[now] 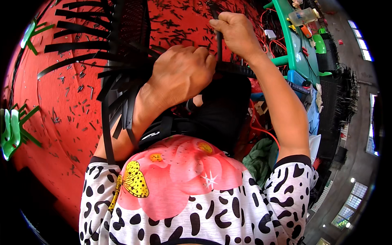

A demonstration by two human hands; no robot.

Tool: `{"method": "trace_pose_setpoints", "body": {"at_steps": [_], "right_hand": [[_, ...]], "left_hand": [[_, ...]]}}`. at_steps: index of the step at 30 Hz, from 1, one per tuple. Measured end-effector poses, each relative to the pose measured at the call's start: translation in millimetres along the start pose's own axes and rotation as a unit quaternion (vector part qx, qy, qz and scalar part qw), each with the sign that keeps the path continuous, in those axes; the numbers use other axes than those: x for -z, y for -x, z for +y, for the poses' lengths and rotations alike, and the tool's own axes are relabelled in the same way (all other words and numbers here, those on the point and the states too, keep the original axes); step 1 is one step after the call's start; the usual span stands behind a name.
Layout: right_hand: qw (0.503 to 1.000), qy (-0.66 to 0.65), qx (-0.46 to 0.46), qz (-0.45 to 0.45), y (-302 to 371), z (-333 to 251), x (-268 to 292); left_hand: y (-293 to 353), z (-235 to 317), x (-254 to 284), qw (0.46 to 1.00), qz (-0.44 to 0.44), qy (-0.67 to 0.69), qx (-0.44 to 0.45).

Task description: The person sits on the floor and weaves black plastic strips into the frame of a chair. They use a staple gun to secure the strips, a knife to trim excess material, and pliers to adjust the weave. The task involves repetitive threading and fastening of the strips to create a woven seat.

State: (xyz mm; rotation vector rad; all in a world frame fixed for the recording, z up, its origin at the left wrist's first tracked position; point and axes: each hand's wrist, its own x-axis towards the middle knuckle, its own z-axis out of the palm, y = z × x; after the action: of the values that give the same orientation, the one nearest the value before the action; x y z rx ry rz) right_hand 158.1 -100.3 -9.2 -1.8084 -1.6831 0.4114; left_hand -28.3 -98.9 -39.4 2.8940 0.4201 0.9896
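A black woven panel [130, 30] stands in front of me on the left, with several loose flat black strips [77, 48] fanning out from its left side. More strip ends hang down over my left forearm. My left hand [183, 73] is closed at the panel's right lower edge, knuckles up; its fingertips and what they grip are hidden. Higher and to the right, my right hand [239, 34] is closed, thumb and fingers pinched round a narrow black strip [219, 47] that runs down toward a dark bar [237, 68] beside the left hand.
Short black offcuts are scattered over the red floor covering [69, 134]. Green plastic stools [12, 130] stand at far left. On the right is a green table [302, 45] with a clear jar [303, 17], near red cables and a dark green cloth [261, 159].
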Motion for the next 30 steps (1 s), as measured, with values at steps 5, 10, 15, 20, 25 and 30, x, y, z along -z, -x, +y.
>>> {"method": "trace_pose_setpoints", "body": {"at_steps": [5,10,15,20,25,30], "right_hand": [[0.996,0.025,-0.022,-0.088,-3.8,9.7,-11.2],[0.985,0.114,0.03,-0.122,-7.3,18.0,-19.9],[0.98,-0.005,-0.119,-0.16,-6.6,1.1,-9.9],[0.944,-0.259,-0.045,-0.198,15.1,9.7,11.4],[0.978,0.027,0.124,-0.163,11.1,31.8,6.7],[0.972,0.102,0.192,-0.088,10.3,30.1,5.0]], "left_hand": [[-0.6,2.7,3.9,1.0,0.021,0.016,0.0],[-1.4,-1.5,9.0,0.999,0.007,0.026,-0.028],[1.1,-7.4,9.6,0.999,-0.001,0.025,-0.025],[0.2,-10.2,10.1,0.999,-0.005,0.038,-0.025],[1.6,-16.3,4.5,0.998,0.009,0.06,-0.035],[1.5,-17.9,9.0,0.997,-0.013,0.072,-0.032]]}}
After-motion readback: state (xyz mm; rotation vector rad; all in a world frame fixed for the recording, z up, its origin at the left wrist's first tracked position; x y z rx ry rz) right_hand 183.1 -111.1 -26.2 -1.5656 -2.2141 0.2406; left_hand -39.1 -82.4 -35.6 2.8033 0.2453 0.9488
